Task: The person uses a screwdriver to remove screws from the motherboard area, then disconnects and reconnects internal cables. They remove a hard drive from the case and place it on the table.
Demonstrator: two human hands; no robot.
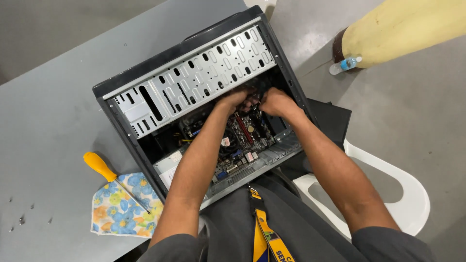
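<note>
Inside the open computer case (194,82) on the grey tabletop (48,111), I have both hands close together, just under the perforated metal drive cage (194,77). My left hand (236,100) and right hand (274,102) meet over the upper edge of the circuit board (242,140), fingers curled down around something dark between them; I cannot tell what they pinch, or how firmly. The case lies on its side, its open face up, at the tabletop's near edge against my lap. To its left, a yellow-handled screwdriver (104,172) rests with its shaft across a flowered cloth (124,208). A few small screws (22,219) sit well apart, near the left edge. A white plastic chair (403,189) stands on my right.
</note>
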